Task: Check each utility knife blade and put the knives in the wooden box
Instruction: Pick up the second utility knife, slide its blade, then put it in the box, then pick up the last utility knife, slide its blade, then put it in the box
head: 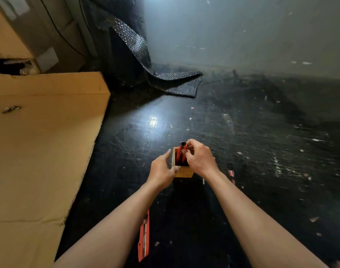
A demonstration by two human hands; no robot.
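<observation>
A small wooden box (183, 172) stands upright on the dark floor in the middle of the head view. Red utility knives (181, 151) stick up out of its open top. My right hand (199, 158) is over the box's right side, its fingertips pinched on the top of one red knife. My left hand (162, 170) rests against the box's left wall, fingers curved around it. Another red utility knife (144, 235) lies flat on the floor between my forearms, close to my left arm. A small red piece (231, 174) shows just right of my right wrist.
A large flat cardboard sheet (39, 142) covers the floor on the left. Black bubble wrap (138, 55) hangs from a roll at the back and spills onto the floor. A grey wall (242, 31) closes the far side. Small scraps litter the dark floor (262, 142).
</observation>
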